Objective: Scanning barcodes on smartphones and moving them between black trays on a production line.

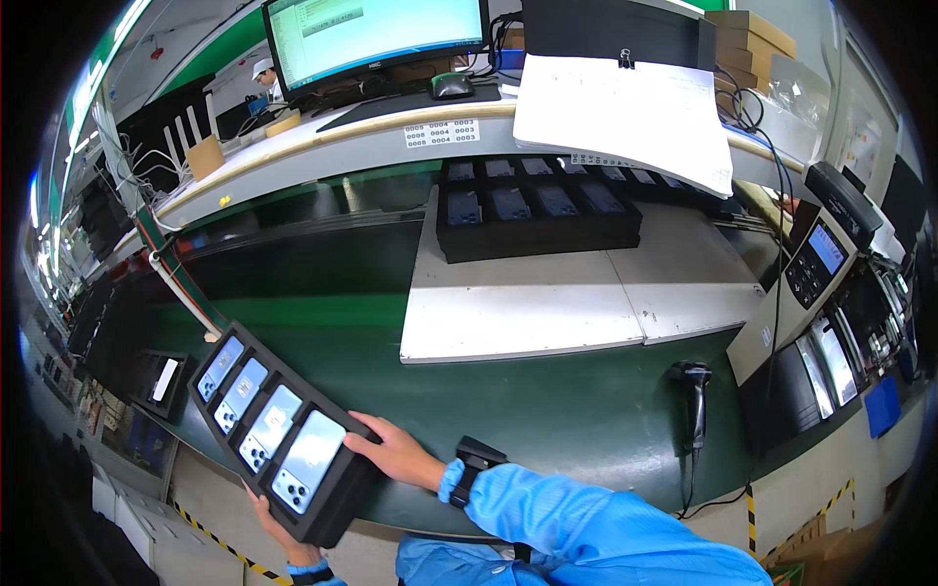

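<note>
A long black tray (344, 503) holds several light-blue phones (311, 454), backs up, each in its own slot. It is tilted over the near left edge of the green worktable (547, 410). My right hand (396, 452) grips its right side, thumb on the upper rim beside the nearest phone. Lower down, my left hand (278, 525) holds the tray's near left side; its fingers are partly hidden beneath. More black trays (547, 244) with darker blue phones lie on white boards (508, 327) under the shelf.
A handheld scanner (694, 396) with a cable rests at the right, beside a label printer (796, 283). The shelf above carries a monitor (381, 44), a mouse (451, 87) and clipped papers (625, 117) hanging over its edge. Far left, another person (266, 78) is visible.
</note>
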The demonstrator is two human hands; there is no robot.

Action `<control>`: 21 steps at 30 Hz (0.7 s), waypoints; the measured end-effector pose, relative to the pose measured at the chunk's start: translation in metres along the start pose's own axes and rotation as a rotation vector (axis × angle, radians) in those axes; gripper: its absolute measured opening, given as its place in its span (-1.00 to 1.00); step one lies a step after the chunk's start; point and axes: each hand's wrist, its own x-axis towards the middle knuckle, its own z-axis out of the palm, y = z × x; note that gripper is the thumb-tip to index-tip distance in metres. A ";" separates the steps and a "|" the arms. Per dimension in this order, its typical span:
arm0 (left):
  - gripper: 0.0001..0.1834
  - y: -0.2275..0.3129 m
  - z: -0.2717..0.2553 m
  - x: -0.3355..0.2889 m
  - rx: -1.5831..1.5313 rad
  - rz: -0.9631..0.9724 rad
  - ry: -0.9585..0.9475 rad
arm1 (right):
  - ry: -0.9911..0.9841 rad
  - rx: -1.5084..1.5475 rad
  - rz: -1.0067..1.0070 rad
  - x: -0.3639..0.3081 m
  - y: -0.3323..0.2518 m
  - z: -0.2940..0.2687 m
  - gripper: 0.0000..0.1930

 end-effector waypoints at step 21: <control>-0.43 -0.060 0.009 0.052 0.617 0.419 0.200 | 0.895 -1.717 -0.443 0.103 -0.075 -0.419 -0.55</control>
